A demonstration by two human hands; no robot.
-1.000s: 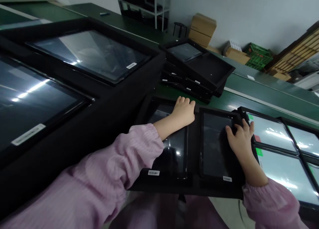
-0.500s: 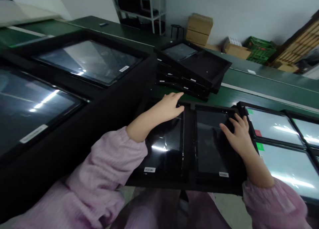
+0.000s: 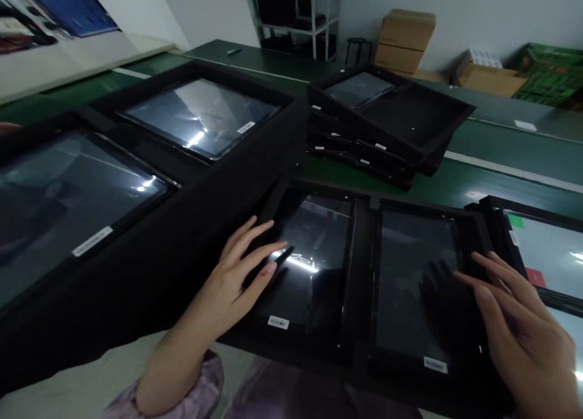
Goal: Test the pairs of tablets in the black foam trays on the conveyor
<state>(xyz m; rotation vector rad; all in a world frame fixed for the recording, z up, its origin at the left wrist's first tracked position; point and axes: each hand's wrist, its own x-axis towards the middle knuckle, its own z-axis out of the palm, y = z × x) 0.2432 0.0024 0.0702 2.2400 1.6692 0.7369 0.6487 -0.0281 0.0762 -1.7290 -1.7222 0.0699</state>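
Observation:
Two dark tablet screens lie side by side in a black foam tray, each with a small white barcode label at its near edge. My left hand rests with spread fingers at the left edge of the left tablet, its fingertips over the glass. My right hand lies at the right edge of the right tablet, fingers reaching across the tray's rim. Neither hand holds anything. A cut or red mark shows on one left finger.
Behind the tray, a stack of black trays sits on the green workbench. Larger dark panels in black frames lie to the left, and lit panels with coloured stickers lie to the right. Cardboard boxes and shelving stand beyond.
Both hands have drawn back toward me and their fingers have spread. The left hand has left the tablet's far edge for its near left side. The view has tilted and shifted.

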